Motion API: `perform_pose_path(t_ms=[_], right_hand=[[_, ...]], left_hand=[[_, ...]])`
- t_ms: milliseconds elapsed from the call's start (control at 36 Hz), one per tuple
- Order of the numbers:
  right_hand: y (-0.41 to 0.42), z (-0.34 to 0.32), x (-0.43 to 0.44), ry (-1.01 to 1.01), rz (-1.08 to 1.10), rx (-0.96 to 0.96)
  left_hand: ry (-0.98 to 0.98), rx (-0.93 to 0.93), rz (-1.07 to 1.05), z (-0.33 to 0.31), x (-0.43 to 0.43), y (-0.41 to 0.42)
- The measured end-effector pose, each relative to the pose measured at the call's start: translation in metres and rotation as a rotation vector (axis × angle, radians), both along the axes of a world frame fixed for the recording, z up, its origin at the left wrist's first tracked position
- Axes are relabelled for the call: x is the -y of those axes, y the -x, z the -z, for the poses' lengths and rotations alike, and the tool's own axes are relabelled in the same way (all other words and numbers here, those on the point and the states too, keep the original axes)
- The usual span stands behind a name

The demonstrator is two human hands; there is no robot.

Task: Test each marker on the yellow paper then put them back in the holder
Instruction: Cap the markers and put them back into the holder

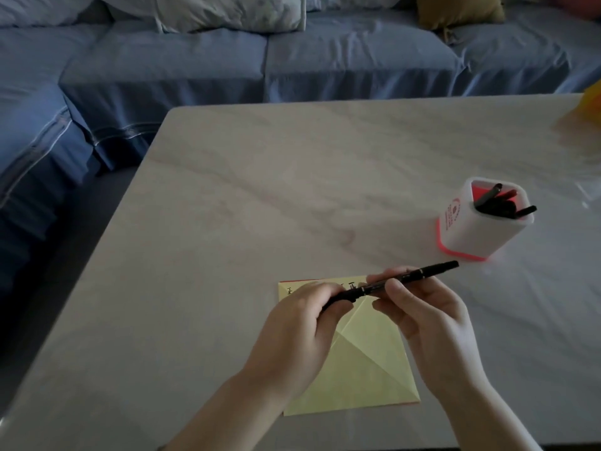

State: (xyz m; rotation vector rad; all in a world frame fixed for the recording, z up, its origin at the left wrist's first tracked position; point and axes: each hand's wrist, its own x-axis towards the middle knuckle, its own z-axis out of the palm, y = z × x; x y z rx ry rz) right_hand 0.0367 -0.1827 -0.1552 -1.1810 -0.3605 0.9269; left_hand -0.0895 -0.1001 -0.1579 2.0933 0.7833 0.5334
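A black marker (pixel 419 272) is held level above the yellow paper (pixel 354 375), its right end pointing toward the holder. My left hand (pixel 299 323) grips its left end, which looks like the cap. My right hand (pixel 426 314) pinches the barrel near the middle. The creased paper lies on the table under both hands, with small black marks along its top edge. The white holder with a red base (pixel 468 229) stands to the upper right, and several dark markers (pixel 497 203) lean inside it.
The marble-look table (pixel 260 190) fills most of the view. A blue sofa (pixel 227 66) with cushions runs along its far and left sides. Something yellow (pixel 593 102) shows at the right edge.
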Motion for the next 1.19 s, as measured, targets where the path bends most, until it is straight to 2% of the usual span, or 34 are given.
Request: perform_pose_path(t_ms=[56,222,361,417,472,611,667,722,778,889,1000,1056,1139,1194], right_hand=[[0.0,-0.002,0.0,-0.005,-0.03,0.016],[0.0,-0.001,0.0,-0.108,-0.085,0.036],[-0.003,0.002,-0.002,-0.154,-0.13,0.061],[-0.002,0.003,-0.002,-0.158,-0.143,0.067],[0.0,0.006,-0.003,-0.155,-0.148,0.052],[0.003,0.014,-0.007,-0.148,-0.056,-0.104],[0.003,0.013,-0.008,-0.137,0.001,-0.154],[0.001,0.012,-0.008,-0.104,0.044,-0.17],[-0.007,0.012,-0.008,-0.052,0.036,-0.127],[-0.036,0.004,-0.004,0.08,-0.043,0.005],[-0.069,-0.012,0.008,0.071,0.019,0.081],[-0.085,-0.019,0.018,0.036,0.13,0.24],[-0.112,-0.03,0.034,-0.049,0.32,0.615],[-0.131,-0.036,0.044,-0.102,0.445,0.784]], left_hand=[[0.048,0.005,0.005,0.0,0.002,0.001],[0.391,0.07,-0.012,-0.009,0.001,-0.002],[0.926,0.148,0.034,-0.014,-0.004,-0.003],[1.055,0.153,0.033,-0.014,-0.003,-0.004],[0.942,0.132,-0.001,-0.011,-0.001,-0.006],[0.156,0.069,-0.01,-0.002,0.0,-0.009],[-0.097,0.041,0.011,-0.002,-0.001,-0.011],[-0.26,0.012,0.049,0.002,-0.005,-0.015],[-0.274,-0.009,0.072,0.008,-0.009,-0.02],[-0.181,-0.063,0.126,0.014,-0.011,-0.035],[-0.164,-0.088,0.172,0.004,-0.009,-0.07],[-0.09,-0.099,0.196,0.0,-0.01,-0.094],[0.072,-0.059,0.177,-0.004,-0.013,-0.135],[0.047,-0.026,0.158,-0.005,-0.016,-0.165]])
